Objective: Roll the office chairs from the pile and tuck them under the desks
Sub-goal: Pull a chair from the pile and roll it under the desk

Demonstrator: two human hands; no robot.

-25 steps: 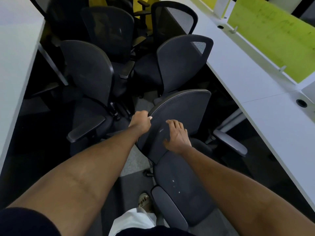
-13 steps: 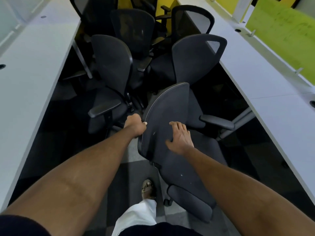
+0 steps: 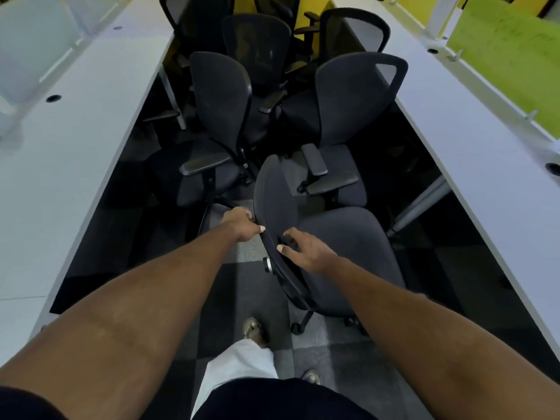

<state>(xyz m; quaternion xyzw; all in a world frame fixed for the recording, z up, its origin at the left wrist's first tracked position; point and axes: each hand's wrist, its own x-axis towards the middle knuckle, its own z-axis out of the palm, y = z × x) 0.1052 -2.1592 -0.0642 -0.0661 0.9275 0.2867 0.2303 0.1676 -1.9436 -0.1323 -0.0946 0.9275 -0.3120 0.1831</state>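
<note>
We see the nearest chair (image 3: 360,274) on the carpeted floor (image 3: 242,292), out in the aisle between the two desks. It is closer to the edge of the right desk (image 3: 472,140) than to the left desk (image 3: 66,153) and not tucked under either. Its seat (image 3: 348,231) points toward the right desk, and its backrest (image 3: 272,201) shows nearly edge-on to us. Left hand (image 3: 241,224): fingers curled tight round the backrest's left rim. Right hand (image 3: 307,251): thumb (image 3: 280,247) laid on the rim lower down, fingers (image 3: 292,234) loosely bent over the seat-side face, so we count it a light hold on the chair too. One caster (image 3: 296,328) shows under the seat. The pile of chairs (image 3: 224,95) sits beyond, at the far end of the aisle, crowded close together. A green divider (image 3: 509,50) stands along the right desk's far edge. A sandalled foot (image 3: 253,328) is planted on the floor just left of the caster.
</note>
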